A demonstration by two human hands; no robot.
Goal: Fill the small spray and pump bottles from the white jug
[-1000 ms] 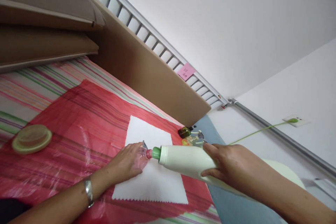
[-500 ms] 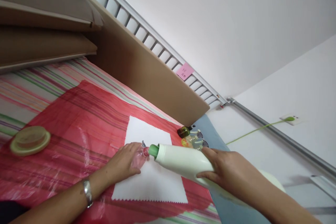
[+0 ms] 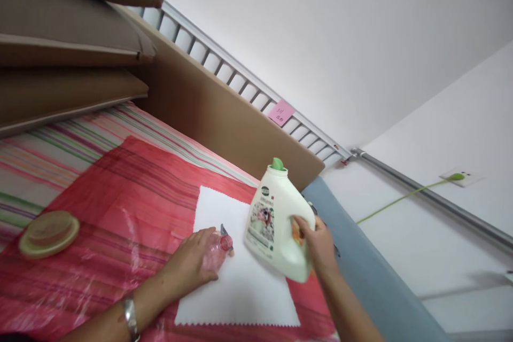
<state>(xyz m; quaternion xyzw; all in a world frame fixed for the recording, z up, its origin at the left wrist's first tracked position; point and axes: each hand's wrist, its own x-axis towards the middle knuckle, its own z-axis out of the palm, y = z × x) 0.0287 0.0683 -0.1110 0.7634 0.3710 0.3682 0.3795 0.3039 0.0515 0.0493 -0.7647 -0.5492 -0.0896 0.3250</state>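
Wrapped around a small clear pink bottle (image 3: 215,254) is my left hand (image 3: 195,257). The bottle has no cap on its red-rimmed mouth and stands over a white cloth with zigzag edges (image 3: 236,299). My right hand (image 3: 318,243) grips the handle of a large pale green detergent jug (image 3: 276,224). The jug is nearly upright, its green spout (image 3: 277,164) pointing up and its printed label facing me. It is to the right of the pink bottle and apart from it. Something small and dark shows behind the bottle's neck; I cannot make it out.
A pale yellow-green round lid (image 3: 50,234) lies on the red plastic sheet (image 3: 132,187) at left. Brown cushions (image 3: 72,16) are stacked at upper left, beside a brown board (image 3: 224,117). A pink note (image 3: 281,112) hangs on the white railing. Items behind the jug are mostly hidden.
My right hand has tipped the jug from lying sideways, spout at the pink bottle's mouth, to nearly upright and away from it. My left hand stays on the bottle.
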